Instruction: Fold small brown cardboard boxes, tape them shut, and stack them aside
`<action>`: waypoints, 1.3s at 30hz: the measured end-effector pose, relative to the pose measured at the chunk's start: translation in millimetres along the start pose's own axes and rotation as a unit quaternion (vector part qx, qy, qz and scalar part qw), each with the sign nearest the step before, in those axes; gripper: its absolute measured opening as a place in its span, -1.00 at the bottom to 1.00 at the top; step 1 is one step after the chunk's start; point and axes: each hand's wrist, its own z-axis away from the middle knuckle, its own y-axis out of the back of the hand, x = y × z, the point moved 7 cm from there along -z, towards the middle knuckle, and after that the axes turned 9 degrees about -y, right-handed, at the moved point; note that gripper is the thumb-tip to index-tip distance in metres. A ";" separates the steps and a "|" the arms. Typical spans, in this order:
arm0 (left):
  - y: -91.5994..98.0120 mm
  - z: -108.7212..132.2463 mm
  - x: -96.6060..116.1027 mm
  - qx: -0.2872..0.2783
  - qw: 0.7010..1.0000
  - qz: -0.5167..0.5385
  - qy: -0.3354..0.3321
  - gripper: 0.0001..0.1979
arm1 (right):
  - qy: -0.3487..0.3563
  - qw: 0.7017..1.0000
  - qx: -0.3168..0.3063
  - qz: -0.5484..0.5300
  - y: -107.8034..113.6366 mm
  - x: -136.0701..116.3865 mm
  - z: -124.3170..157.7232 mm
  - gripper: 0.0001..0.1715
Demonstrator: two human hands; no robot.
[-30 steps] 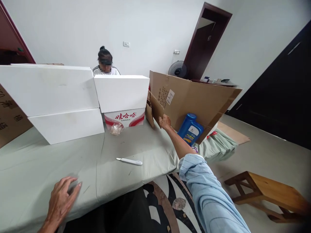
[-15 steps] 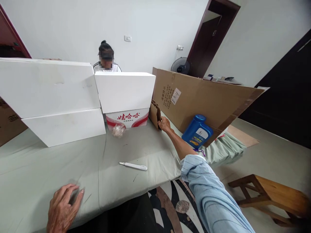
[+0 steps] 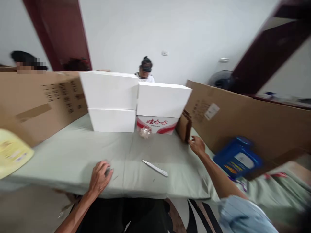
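My left hand (image 3: 100, 176) rests on the green tablecloth (image 3: 80, 155) near the front edge. Its fingers are loosely curved, with the thumb apart, and nothing shows in it. My right hand (image 3: 197, 145) is at the lower near corner of a folded brown cardboard piece (image 3: 184, 127), fingers partly spread. Its fingertips are beside or just touching that corner. The cardboard stands upright beside a white and red carton (image 3: 157, 125). Between my hands lies a white utility knife (image 3: 155, 168), its tip pointing away to the left. Crumpled clear plastic (image 3: 145, 132) sits before the carton.
White boxes (image 3: 111, 92) stand stacked at the back. Large cardboard panels flank the table on the left (image 3: 31, 100) and right (image 3: 245, 113). A blue jug (image 3: 236, 158) leans at right; a yellow container (image 3: 14, 153) is at far left. A person (image 3: 145, 72) sits behind the boxes.
My view has swung left, bringing the left panel and yellow container in. My right hand has drawn slightly down and back from the cardboard's edge. My left hand still rests on the cloth.
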 end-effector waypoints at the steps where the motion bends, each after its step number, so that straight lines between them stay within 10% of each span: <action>1: -2.1 -0.2 -1.0 -0.008 1.000 -0.005 0.010 -0.90 | 0.002 1.000 -0.003 0.000 -3.8 -3.3 5.7 -0.58; 11: -12.6 0.0 -5.6 -0.059 0.995 -0.037 0.065 -0.83 | 0.276 0.952 -0.101 -0.083 -99.9 -116.7 143.2 -0.47; 17: -10.9 10.4 1.7 -0.055 0.995 -0.036 0.070 -0.85 | 0.403 0.902 -0.134 -0.082 -109.0 -135.0 221.1 -0.39; 28: 12.8 56.8 33.0 -0.014 0.999 -0.018 0.040 -0.64 | 0.435 0.892 -0.118 -0.043 -102.8 -144.1 233.8 -0.44; 39: 52.5 46.5 15.6 -0.020 0.998 0.042 0.047 -0.76 | 0.468 0.874 -0.113 -0.072 -132.7 -220.2 266.5 -0.61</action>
